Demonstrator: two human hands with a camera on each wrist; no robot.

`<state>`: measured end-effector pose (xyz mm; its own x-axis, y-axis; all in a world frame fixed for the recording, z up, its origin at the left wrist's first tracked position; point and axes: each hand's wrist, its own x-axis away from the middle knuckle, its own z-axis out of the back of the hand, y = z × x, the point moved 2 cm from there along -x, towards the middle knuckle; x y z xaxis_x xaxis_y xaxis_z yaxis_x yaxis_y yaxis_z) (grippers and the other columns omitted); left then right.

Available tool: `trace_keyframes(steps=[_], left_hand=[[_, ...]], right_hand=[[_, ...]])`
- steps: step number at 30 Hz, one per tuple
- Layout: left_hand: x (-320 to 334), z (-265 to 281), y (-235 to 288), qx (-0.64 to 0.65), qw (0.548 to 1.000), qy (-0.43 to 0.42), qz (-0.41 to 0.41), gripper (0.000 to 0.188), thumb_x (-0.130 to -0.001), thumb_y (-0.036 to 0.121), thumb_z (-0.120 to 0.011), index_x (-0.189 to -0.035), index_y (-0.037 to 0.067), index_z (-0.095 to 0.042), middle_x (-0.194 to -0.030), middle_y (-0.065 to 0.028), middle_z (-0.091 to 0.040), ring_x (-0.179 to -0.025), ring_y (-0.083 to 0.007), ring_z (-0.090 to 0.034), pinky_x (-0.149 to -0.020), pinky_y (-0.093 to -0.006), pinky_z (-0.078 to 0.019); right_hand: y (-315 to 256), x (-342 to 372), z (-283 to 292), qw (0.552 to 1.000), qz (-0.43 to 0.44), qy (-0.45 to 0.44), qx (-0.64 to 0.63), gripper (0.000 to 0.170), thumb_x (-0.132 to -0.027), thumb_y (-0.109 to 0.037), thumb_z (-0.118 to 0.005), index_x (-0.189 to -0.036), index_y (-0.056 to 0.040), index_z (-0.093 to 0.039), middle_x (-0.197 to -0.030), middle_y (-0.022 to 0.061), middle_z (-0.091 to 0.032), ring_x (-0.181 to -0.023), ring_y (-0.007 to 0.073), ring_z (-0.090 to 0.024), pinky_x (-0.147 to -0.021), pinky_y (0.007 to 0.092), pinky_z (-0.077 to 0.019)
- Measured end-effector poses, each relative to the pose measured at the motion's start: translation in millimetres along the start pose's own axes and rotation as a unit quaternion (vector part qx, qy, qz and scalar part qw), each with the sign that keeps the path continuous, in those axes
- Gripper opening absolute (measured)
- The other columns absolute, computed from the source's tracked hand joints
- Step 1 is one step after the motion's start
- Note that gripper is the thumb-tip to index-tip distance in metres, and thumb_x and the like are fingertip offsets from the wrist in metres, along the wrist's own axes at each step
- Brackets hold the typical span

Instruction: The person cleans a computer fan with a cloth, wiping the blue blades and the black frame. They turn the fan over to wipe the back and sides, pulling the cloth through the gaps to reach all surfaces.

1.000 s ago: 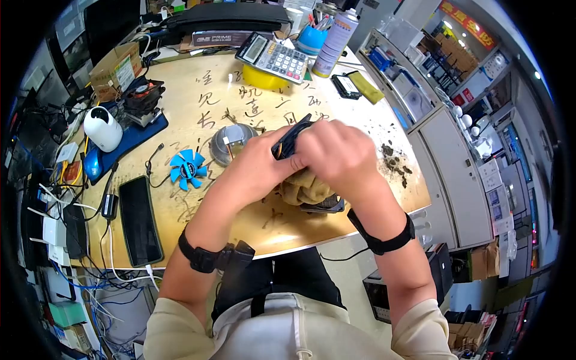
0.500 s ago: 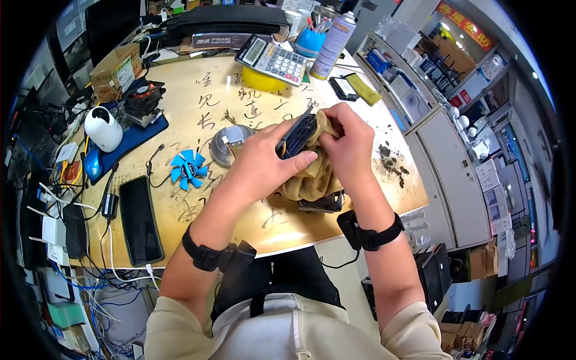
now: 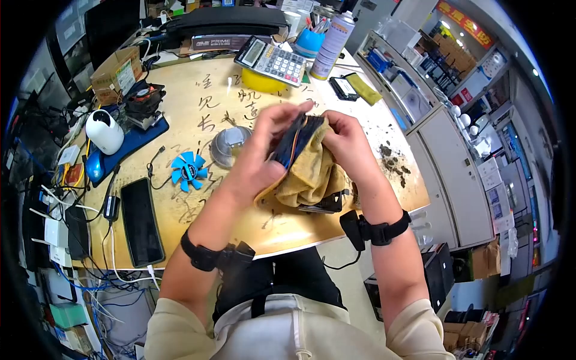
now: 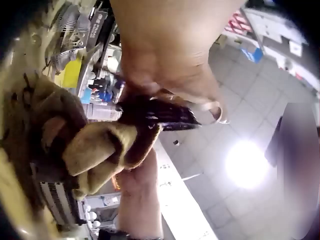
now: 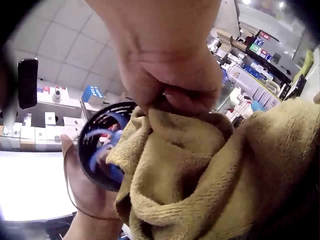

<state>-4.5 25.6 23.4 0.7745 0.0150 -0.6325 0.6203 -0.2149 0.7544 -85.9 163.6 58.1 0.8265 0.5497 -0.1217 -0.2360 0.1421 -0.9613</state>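
Little room separates the left grip (image 3: 262, 149), holding the black fan (image 3: 303, 136) by its edge, from the right grip (image 3: 348, 143), pinching tan cloth (image 3: 309, 178).

Rough, matt cloth (image 5: 175, 180); fan frame (image 5: 86, 167) probably plastic, though blurred; tabletop (image 3: 174, 231) smooth and glossy.

Centre: rumpled tan cloth (image 3: 309, 174), black plastic fan frame (image 3: 291, 145) at its left. Farther left, blue plastic fan rotor (image 3: 189, 170); lower left, flat black phone (image 3: 142, 222). Upper centre: grey rectangular calculator (image 3: 273, 60) on round yellow tub (image 3: 259, 82), tall purple can (image 3: 334, 47) to its right.
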Motion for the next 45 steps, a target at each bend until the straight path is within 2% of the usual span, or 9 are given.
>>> trace_keyframes(steps=[6, 19, 23, 28, 31, 34, 37, 42, 45], left_hand=[[7, 4, 3, -0.072, 0.995, 0.014, 0.066, 0.108, -0.067, 0.069, -0.057, -0.139, 0.001, -0.013, -0.138, -0.0161, -0.026, -0.126, -0.0237, -0.031, -0.103, -0.0337, -0.0228], [1, 6, -9, -0.040, 0.998, 0.014, 0.037, 0.083, -0.084, 0.065, -0.028, -0.133, -0.002, -0.030, -0.122, -0.0107, -0.047, -0.111, -0.0165, -0.044, -0.096, -0.0283, -0.0309], [7, 1, -8, -0.086, 0.985, 0.008, 0.150, 0.069, -0.093, 0.052, -0.015, -0.127, -0.003, -0.038, -0.112, -0.0086, -0.052, -0.102, -0.0139, -0.046, -0.092, -0.0264, -0.0344], [9, -1, -1, -0.041, 0.968, 0.015, 0.246, 0.067, -0.093, 0.051, -0.013, -0.120, -0.002, -0.043, -0.110, -0.0076, -0.051, -0.101, -0.0136, -0.046, -0.091, -0.0260, -0.0365], [9, -2, -1, -0.007, 0.966, 0.018, 0.259, 0.063, -0.095, 0.047, -0.013, -0.122, -0.002, -0.042, -0.114, -0.0086, -0.050, -0.103, -0.0139, -0.046, -0.092, -0.0272, -0.0365], [7, -5, 2, 0.011, 0.974, 0.022, 0.223, 0.059, -0.096, 0.043, -0.014, -0.124, -0.002, -0.040, -0.116, -0.0093, -0.050, -0.104, -0.0144, -0.046, -0.093, -0.0273, -0.0358], [5, -7, 4, -0.013, 0.991, 0.025, 0.134, 0.055, -0.096, 0.039, -0.017, -0.127, -0.002, -0.037, -0.117, -0.0101, -0.050, -0.106, -0.0147, -0.046, -0.094, -0.0273, -0.0348], [2, 1, 5, -0.255, 0.966, -0.032, -0.035, 0.062, -0.090, 0.051, -0.028, -0.129, 0.003, -0.036, -0.118, -0.0201, -0.048, -0.108, -0.0324, -0.048, -0.094, -0.0323, -0.0339], [1, -1, 8, -0.268, 0.962, -0.041, -0.023, 0.058, -0.092, 0.047, -0.027, -0.129, 0.003, -0.036, -0.119, -0.0205, -0.047, -0.110, -0.0338, -0.048, -0.094, -0.0332, -0.0335]], right_hand=[[10, 1, 0, 0.988, -0.143, -0.057, -0.019, 0.021, -0.084, -0.015, -0.046, -0.091, -0.0043, -0.063, -0.071, -0.0022, -0.058, -0.053, 0.0035, -0.051, -0.041, 0.0178, -0.0345], [-1, -5, -6, 0.962, 0.078, 0.026, 0.261, 0.014, -0.069, -0.007, -0.058, -0.076, 0.0047, -0.060, -0.071, 0.0180, -0.062, -0.065, 0.0249, -0.061, -0.060, 0.0319, -0.0464], [-23, 0, -4, 0.846, 0.285, 0.083, 0.443, 0.014, -0.065, -0.008, -0.064, -0.071, -0.0013, -0.053, -0.072, 0.0149, -0.059, -0.069, 0.0341, -0.058, -0.058, 0.0380, -0.0478], [-48, 19, -25, 0.597, 0.521, 0.056, 0.607, 0.012, -0.062, -0.015, -0.057, -0.069, -0.0125, -0.047, -0.059, -0.0015, -0.044, -0.053, 0.0107, -0.053, -0.045, 0.0233, -0.0427], [-52, 21, -24, 0.631, 0.481, 0.031, 0.608, 0.015, -0.064, -0.013, -0.061, -0.069, -0.0103, -0.047, -0.063, 0.0031, -0.050, -0.056, 0.0189, -0.057, -0.047, 0.0293, -0.0449], [-36, 12, -15, 0.835, 0.332, 0.080, 0.431, 0.017, -0.066, -0.011, -0.065, -0.073, -0.0073, -0.049, -0.067, 0.0094, -0.056, -0.063, 0.0285, -0.059, -0.052, 0.0354, -0.0463], [-23, 7, -7, 0.905, 0.219, 0.110, 0.348, 0.021, -0.067, -0.011, -0.068, -0.079, -0.0053, -0.051, -0.071, 0.0144, -0.059, -0.069, 0.0347, -0.058, -0.057, 0.0386, -0.0470], [25, -10, 2, 0.993, 0.043, 0.010, 0.111, 0.013, -0.070, -0.001, -0.061, -0.075, 0.0013, -0.050, -0.060, 0.0087, -0.050, -0.058, 0.0066, -0.041, -0.053, 0.0253, -0.0404], [4, 0, 3, 0.940, 0.159, 0.087, 0.289, 0.010, -0.071, -0.001, -0.060, -0.071, -0.0023, -0.050, -0.064, 0.0084, -0.054, -0.054, 0.0110, -0.046, -0.051, 0.0259, -0.0399]])
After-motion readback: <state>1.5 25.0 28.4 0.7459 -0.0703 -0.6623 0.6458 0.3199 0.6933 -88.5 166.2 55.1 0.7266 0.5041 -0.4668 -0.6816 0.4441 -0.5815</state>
